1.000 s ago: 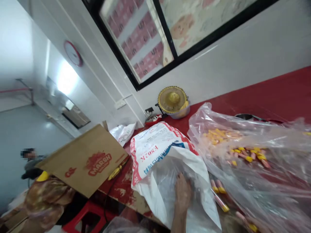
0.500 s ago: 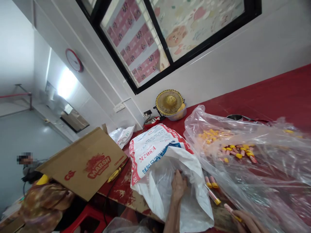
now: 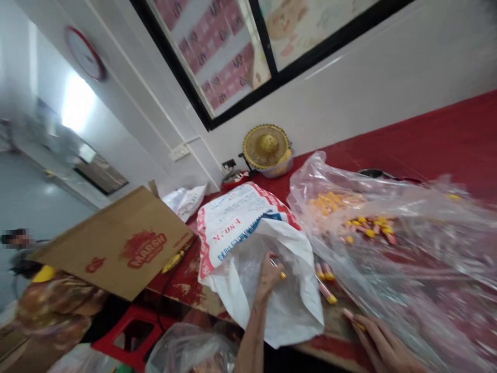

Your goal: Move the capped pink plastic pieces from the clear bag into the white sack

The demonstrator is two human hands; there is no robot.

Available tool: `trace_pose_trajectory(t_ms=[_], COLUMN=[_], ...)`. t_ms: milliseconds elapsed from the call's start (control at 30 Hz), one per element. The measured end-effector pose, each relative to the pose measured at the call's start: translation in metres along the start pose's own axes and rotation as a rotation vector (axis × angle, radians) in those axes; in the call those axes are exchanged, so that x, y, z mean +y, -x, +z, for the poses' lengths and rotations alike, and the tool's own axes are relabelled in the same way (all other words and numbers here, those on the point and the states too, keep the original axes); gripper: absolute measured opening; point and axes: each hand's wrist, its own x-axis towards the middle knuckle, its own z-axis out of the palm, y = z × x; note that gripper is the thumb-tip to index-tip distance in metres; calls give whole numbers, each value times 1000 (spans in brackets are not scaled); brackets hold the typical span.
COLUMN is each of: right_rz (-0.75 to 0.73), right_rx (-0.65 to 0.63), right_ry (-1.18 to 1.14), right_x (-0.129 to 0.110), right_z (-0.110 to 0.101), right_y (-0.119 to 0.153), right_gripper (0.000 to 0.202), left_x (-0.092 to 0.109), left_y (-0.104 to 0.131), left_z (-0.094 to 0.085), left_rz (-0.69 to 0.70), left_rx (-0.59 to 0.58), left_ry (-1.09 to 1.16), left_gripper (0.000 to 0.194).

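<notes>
Sack [image 3: 248,228] on red table [image 3: 446,140].

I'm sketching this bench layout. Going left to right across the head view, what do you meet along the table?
Cardboard box → white woven sack with the left hand on it → loose yellow-capped tubes → right hand → clear plastic bag.

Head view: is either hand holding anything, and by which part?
The left hand pinches a thin yellow-capped tube near its clear end, over the white woven sack. The right hand touches another tube; grip unclear.
</notes>
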Motion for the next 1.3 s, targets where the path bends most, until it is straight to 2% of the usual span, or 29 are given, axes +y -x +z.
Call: trace_pose_trajectory(t_ms=[67, 167, 233, 300, 400, 500, 567, 733, 900, 1000, 1067, 1167, 1233, 1300], right_rz=[61, 216, 262, 326, 517, 719, 781, 771, 584, 493, 453, 429, 445, 485], right_rx=[-53, -116, -141, -171, -200, -184, -178, -200, -218, -237, -261, -305, -268, -177], right_ry=[30, -30, -47, -81, -258, -487, -610, -668, -560, -456, -363, -190, -98, -54], right_x=[-14, -32, -37, -38, -39, -42, -44, -45, -42, -40, -41, -41, -39, -36], right_z=[-10, -23, -26, -26, -30, -37, -40, -43, -33, -23, -20, -27, -36, -44], right_y=[-4, -15, -23, -29, -34, -37, -37, -38, -32, -26, -23, -20, -17, -14], right_gripper=[38, 30, 36, 43, 40, 39, 40, 33, 17, 16, 21, 31, 33, 36], left_x=[2, 3, 4, 6, 12, 16, 18, 21, 18, 16, 16, 17, 19, 23], left_y=[10, 29, 43, 59, 82, 94, 96, 90, 86, 87, 90, 99, 108, 115], left_z=[-6, -10, -8, -1, 14, 30, 36, 37, 34, 37, 39, 45, 51, 58], left_rz=[5, 18, 120, 159, 148, 131, 132, 167, 186, 234, 323, 533, 663, 746], left_rx=[62, 10, -39, -125, -244, -293, -292, -274, -282, -314, -319, -282, -277, -306], left_ry=[61, 172, 308, 322, 258, 222, 207, 141, 77, 5, -80, -249, -367, -468], left_gripper=[30, 41, 49, 54, 56, 56, 54, 48, 44, 41, 38, 33, 31, 31])
